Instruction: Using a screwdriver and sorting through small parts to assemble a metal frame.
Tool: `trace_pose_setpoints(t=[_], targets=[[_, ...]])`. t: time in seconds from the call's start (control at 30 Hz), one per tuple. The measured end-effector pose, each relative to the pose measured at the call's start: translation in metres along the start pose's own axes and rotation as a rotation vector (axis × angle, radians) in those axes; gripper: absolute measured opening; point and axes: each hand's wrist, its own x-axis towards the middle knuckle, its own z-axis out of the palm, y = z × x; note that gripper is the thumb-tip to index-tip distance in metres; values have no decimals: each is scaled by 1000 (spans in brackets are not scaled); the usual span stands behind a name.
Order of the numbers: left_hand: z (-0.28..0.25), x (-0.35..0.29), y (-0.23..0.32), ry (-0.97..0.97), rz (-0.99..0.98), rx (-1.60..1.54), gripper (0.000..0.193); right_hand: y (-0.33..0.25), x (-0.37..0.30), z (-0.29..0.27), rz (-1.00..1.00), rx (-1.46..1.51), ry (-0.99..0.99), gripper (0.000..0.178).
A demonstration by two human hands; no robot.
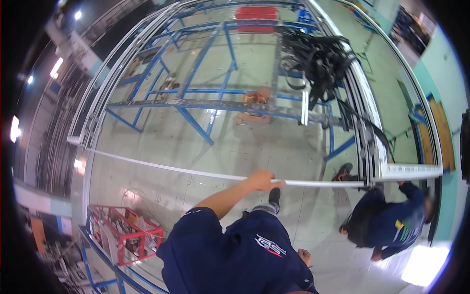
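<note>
My left hand is closed round a long thin white strip, near the strip's middle. The strip runs across in front of me, from the near left corner of a large metal frame to its near right side. Down by my right side, my right hand has its fingers curled in, and nothing shows in it. The long white and grey profiles of the frame lie on a blue steel stand. A tangle of black straps hangs over the frame's right side.
At the right a co-worker in dark blue bends beside the frame's white end piece. A red metal rack with assorted items stands at the lower left. A red bin is at the far end, and a wooden stool sits under the stand.
</note>
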Motion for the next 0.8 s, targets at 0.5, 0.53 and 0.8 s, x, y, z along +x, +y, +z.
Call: trace_pose_setpoints(t=[0.5, 0.53, 0.8], targets=[[-7, 23, 4, 227, -82, -376, 59, -340, 177, -49, -796, -361, 244, 17], [-9, 26, 8, 272, -83, -375, 57, -341, 185, -31, -895, -214, 262, 13], [-8, 52, -12, 215, -180, -590, 42, -365, 212, 1, -877, -723, 159, 36]])
